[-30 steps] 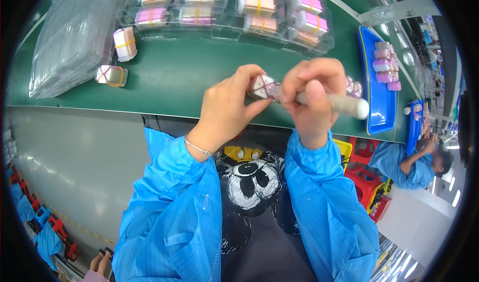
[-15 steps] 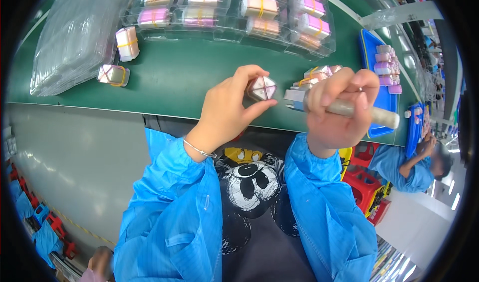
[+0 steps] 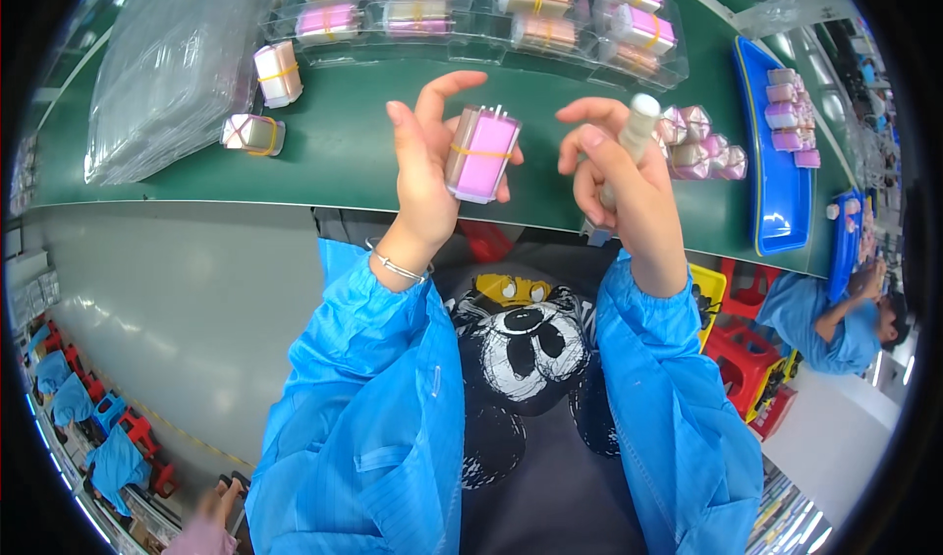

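Raised since a moment ago, our left hand (image 3: 424, 177) grips a pink pack (image 3: 481, 152) at centre frame; our right hand (image 3: 621, 184) clasps a marker (image 3: 632, 131).

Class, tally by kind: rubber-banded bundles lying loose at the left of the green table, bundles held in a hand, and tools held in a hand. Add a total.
Loose bundles on the table: 2
Held bundle, left hand: 1
White tool, right hand: 1
Total: 4
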`<state>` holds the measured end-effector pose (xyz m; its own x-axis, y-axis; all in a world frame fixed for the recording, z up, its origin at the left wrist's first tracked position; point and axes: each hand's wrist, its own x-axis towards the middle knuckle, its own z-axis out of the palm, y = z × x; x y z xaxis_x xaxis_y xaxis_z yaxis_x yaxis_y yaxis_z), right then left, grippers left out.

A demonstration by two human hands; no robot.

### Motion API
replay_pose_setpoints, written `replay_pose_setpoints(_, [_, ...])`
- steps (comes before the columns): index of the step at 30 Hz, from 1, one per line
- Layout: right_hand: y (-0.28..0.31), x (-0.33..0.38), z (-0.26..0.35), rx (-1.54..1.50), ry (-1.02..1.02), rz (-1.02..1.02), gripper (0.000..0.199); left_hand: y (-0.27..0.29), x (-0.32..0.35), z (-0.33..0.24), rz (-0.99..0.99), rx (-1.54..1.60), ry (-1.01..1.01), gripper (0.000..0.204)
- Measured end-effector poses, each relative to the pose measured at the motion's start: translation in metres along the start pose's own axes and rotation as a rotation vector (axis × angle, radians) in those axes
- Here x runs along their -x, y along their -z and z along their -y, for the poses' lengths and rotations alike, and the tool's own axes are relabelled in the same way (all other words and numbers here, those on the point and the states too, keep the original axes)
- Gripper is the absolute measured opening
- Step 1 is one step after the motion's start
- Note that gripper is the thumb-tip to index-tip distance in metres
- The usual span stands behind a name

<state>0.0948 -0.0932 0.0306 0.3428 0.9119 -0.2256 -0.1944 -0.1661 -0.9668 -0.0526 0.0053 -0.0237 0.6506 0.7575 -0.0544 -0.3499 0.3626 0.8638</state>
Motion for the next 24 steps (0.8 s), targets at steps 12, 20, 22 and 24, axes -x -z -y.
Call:
replay_pose_setpoints(12, [-0.019,-0.029,-0.001,0.266,-0.043,0.106,0.031,-0.006,0.002,0.009,0.035,-0.160,-0.102,0.082])
replay_pose_setpoints(20, [0.007,0.003,0.007,0.155,-0.047,-0.007,0.035,0.012,0.007,0.007,-0.135,-0.404,-0.449,0.062])
replay_pose_setpoints(22, [0.014,0.011,0.005,0.158,-0.018,-0.029,0.037,0.040,0.007,-0.001,-0.298,-0.760,-0.737,0.039])
replay_pose_setpoints(24, [0.018,0.017,0.005,0.240,0.029,-0.078,0.038,0.064,0.011,-0.023,-0.491,-1.160,-0.984,0.027])
